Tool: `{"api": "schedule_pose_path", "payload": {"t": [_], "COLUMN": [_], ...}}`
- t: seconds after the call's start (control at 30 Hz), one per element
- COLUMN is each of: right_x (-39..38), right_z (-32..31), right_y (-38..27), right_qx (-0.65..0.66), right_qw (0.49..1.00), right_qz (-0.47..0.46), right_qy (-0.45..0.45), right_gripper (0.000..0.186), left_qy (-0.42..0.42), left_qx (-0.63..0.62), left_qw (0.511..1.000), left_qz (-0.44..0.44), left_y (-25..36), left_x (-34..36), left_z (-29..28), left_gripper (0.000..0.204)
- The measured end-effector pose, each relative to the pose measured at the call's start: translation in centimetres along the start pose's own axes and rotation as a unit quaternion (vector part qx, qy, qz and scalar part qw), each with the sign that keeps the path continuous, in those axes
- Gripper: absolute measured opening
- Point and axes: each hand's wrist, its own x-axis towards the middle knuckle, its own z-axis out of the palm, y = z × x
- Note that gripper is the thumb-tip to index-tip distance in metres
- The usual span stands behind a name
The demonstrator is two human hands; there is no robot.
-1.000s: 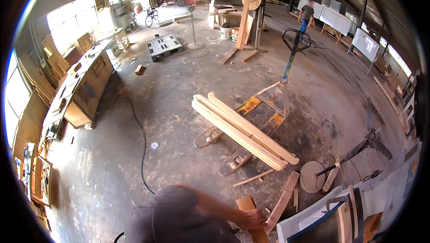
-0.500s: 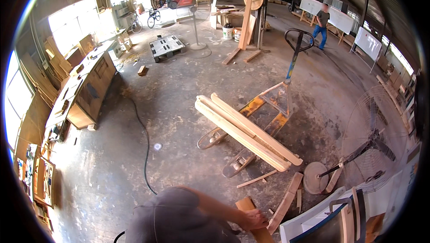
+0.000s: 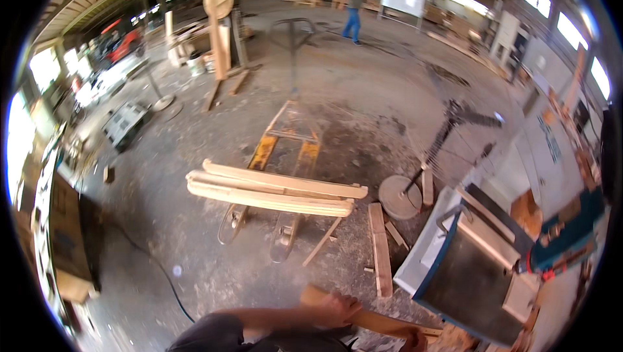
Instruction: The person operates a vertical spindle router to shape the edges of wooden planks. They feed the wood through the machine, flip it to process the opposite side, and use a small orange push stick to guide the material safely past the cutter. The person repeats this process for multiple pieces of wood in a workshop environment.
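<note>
A person's left hand (image 3: 339,310) grasps a board (image 3: 383,323) near its left end, low in the view on a workshop floor — the wood lies directly under the palm, its long axis slanting from upper left to lower right, across the person's front. From that hand most of the length stretches away to the right, where the right hand (image 3: 415,342) is the nearer of the two to the other end; it is blurred and cut by the lower edge, so whether it grips or merely rests cannot be told. Beyond, pale beams (image 3: 272,201) lie across a yellow jack (image 3: 263,152), a plank (image 3: 380,248) lies on the floor, and a drill (image 3: 568,248) sits at right — while another person (image 3: 354,11) stands in the background
</note>
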Motion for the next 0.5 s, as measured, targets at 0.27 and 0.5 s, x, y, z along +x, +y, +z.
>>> {"api": "schedule_pose_path", "payload": {"t": [0.27,0.5], "right_x": [-6.5,-11.1], "right_z": [-0.9,-3.4], "right_y": [2.8,2.7], "right_qx": [0.062,0.375], "right_qw": [0.965,0.881], "right_qz": [0.228,0.266], "right_qy": [0.116,0.111], "right_gripper": [0.018,0.04], "left_qy": [-0.016,-0.043], "left_qx": [0.009,-0.167], "left_qw": [0.992,0.974], "left_qz": [0.128,0.147], "left_y": [0.7,5.6], "left_x": [3.3,3.9], "left_z": [2.5,4.4], "left_gripper": [0.06,0.067]}}
